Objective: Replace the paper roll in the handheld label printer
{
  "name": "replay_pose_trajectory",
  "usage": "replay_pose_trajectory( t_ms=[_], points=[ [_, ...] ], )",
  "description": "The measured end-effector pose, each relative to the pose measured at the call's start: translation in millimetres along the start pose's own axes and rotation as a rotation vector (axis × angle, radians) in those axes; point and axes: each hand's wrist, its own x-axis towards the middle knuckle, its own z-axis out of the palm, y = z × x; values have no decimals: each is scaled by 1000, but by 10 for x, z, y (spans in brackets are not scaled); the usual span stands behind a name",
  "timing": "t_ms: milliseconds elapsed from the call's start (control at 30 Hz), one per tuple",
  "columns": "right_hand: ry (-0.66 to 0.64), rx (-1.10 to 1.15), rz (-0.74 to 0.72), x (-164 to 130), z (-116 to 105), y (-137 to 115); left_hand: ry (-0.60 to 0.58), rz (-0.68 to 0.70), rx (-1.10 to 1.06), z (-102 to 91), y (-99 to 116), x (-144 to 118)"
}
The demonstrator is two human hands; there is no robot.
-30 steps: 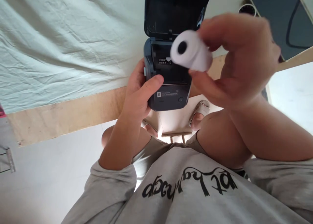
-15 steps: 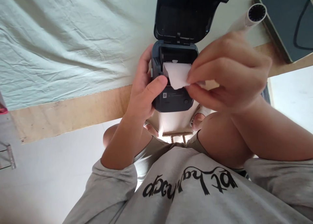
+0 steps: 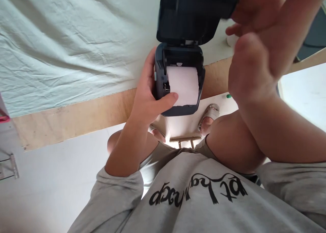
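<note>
A small dark portable label printer (image 3: 159, 65) is held in my left hand (image 3: 150, 94), its fingers around the left side. Its lid (image 3: 187, 19) stands raised at the far end. White paper (image 3: 184, 83) comes off the roll in the bay and lies over the printer's front edge; my left thumb presses on its lower left corner. My right hand (image 3: 259, 19), partly blurred, is at the lid's upper right edge, its fingers closed around that edge and partly hidden.
A pale green cloth (image 3: 76, 39) covers the table, whose bare wooden edge (image 3: 76, 114) runs below the printer. Right of the lid, a white cylindrical object (image 3: 231, 40) shows partly behind my right hand. A dark flat device (image 3: 314, 39) lies at the far right.
My right hand has let go of the paper and moved up to the lid. The paper now lies flat over the printer's front, with my left thumb on it.
</note>
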Motion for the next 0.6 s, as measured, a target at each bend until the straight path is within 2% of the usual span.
replay_pose_trajectory(
  t_ms=[33, 100, 200, 300, 367, 467, 600],
  points=[
    [82, -28, -93, 10, 16, 10, 16, -8, 14, -3, -5, -4],
    [153, 2, -134, 25, 38, 33, 34, -28, 29, 5, 20, -22],
    [-20, 27, -19, 31, 40, 81, 17, -49, 18, 43, 108, -47],
    [-233, 23, 10, 26, 31, 140, 9, -54, -30, 102, 208, -59],
    [-324, -38, 14, 22, 29, 168, 30, -92, -68, 145, 262, -64],
    [-339, -155, 2, 27, 33, 180, 72, -179, -99, 191, 311, -71],
    [-355, -268, 9, 44, 41, 171, 76, -220, -142, 207, 329, -64]
  ],
)
